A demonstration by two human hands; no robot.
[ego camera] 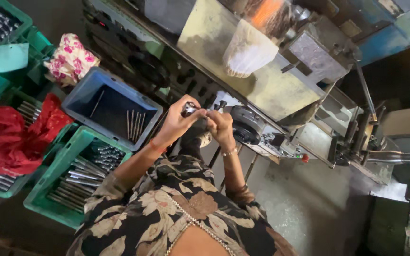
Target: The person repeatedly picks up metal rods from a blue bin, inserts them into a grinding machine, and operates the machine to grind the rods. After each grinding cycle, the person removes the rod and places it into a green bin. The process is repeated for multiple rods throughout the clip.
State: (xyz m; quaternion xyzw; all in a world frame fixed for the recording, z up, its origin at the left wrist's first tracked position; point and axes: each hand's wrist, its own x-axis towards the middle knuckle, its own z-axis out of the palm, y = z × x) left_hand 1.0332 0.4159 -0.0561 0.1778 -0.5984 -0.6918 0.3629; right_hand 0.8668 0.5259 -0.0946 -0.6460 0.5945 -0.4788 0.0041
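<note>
Right between both hands sits a small metal part [189, 109], pinched in the left hand [179, 122], its grip clenched around it. The right hand [220, 127], just beside, closes its fingers on the part's far end, in front of the grey machine [262, 85]; the blue bin [112, 108] of rods lies off to the left.

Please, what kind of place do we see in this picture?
Most likely a small metalworking workshop. The person's hands work at a worn metal machine, and beside it a green crate and a blue bin hold thin metal rods.
</note>
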